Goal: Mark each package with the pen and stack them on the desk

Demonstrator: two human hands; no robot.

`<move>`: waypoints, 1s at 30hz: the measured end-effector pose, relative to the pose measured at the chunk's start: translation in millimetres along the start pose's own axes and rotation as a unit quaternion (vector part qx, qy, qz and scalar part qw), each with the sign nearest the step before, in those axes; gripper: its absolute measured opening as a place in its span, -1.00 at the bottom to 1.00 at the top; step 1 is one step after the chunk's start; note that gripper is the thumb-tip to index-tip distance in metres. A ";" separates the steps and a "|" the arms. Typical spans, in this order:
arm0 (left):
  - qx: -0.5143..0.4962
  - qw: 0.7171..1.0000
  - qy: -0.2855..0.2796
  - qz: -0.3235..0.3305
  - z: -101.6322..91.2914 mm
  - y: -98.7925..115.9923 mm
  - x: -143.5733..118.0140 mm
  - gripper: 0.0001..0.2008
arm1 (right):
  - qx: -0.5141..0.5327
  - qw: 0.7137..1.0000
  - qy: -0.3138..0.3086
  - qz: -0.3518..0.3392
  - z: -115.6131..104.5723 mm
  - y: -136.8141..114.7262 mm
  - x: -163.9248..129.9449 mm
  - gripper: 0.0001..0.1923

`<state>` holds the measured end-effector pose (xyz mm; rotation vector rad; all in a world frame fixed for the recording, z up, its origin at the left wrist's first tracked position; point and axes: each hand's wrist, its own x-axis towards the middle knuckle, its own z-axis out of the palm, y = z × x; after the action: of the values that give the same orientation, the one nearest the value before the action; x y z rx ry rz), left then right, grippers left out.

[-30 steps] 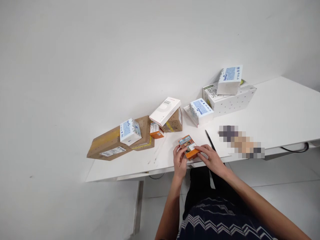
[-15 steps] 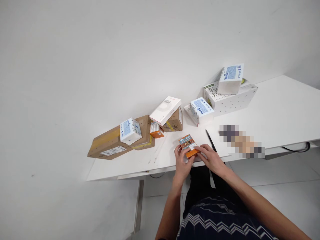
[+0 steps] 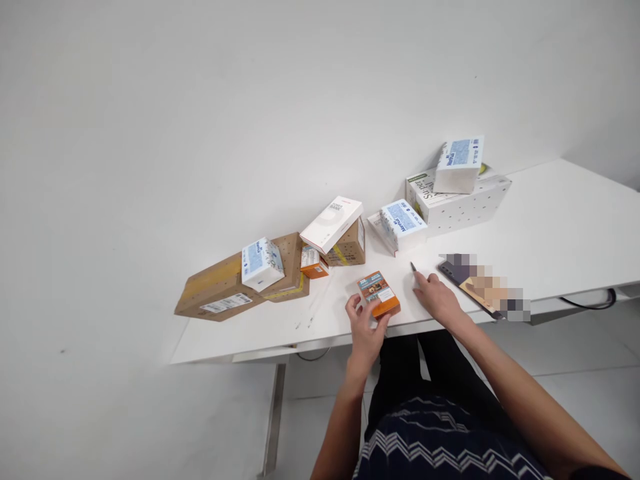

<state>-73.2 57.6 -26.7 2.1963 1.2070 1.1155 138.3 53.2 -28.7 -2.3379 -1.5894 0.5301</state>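
Observation:
A small orange and blue printed box (image 3: 379, 288) lies near the table's front edge. My left hand (image 3: 366, 325) curls at its near left corner, with fingertips and thumb touching it. To the right, my right hand (image 3: 436, 298) has its fingers closed over a dark pen (image 3: 413, 267). Only the pen's far end shows; the rest is hidden under the hand. A dark, phone-like flat thing (image 3: 453, 272), partly blurred out, lies just right of my right hand.
Along the wall on the white table (image 3: 545, 220) stand brown cartons (image 3: 215, 283), a white power bank box (image 3: 333, 223), and blue-and-white tissue packs (image 3: 406, 219). A larger white carton (image 3: 465, 207) bears another pack. A second orange box (image 3: 315, 269) sits among the cartons.
My right hand has left the orange box and moved right onto the pen. My left hand stays at the box's corner. The view has shifted slightly.

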 end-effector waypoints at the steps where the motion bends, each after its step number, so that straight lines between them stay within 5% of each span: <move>1: 0.020 1.000 0.012 0.017 0.4 1.5 -1.2 -0.72 | 0.008 1.000 -0.003 -0.005 1.2 -1.6 1.1 -0.53; 7: 0.101 0.984 0.061 0.133 5.4 5.7 -3.0 -0.75 | 0.112 0.992 -0.013 -0.050 -4.5 5.3 -4.8 -0.61; 9: 0.105 0.983 0.059 0.138 6.8 5.4 -1.1 -0.74 | 0.246 0.968 -0.016 -0.046 -11.4 11.2 -11.8 -0.62; 10: 0.102 0.983 0.059 0.138 7.5 5.0 0.1 -0.74 | 0.347 0.937 -0.020 -0.037 -15.5 13.4 -16.1 -0.62; 13: 0.089 0.984 0.063 0.140 9.9 2.5 3.9 -0.74 | 0.617 0.785 -0.037 -0.025 -29.7 14.5 -30.5 -0.64; 15: 0.085 0.985 0.062 0.138 12.2 0.3 5.9 -0.73 | 0.665 0.744 -0.041 -0.042 -38.7 10.2 -38.9 -0.62; 21: 0.073 0.988 0.069 0.121 21.7 -4.3 6.2 -0.72 | 0.618 0.784 0.040 -0.038 -46.5 -11.9 -43.5 -0.74; 25: 0.082 0.988 0.071 0.110 27.1 -5.6 2.4 -0.69 | 0.649 0.757 -0.035 -0.060 -43.1 -29.2 -38.6 -0.64; 30: 0.084 0.989 0.068 0.099 31.2 -6.5 -0.5 -0.64 | 0.547 0.835 0.033 -0.051 -38.7 -49.6 -36.4 -0.83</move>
<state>-51.9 61.8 -50.0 2.4459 1.1963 1.3050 101.8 36.9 32.0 -1.3539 -0.9213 0.9793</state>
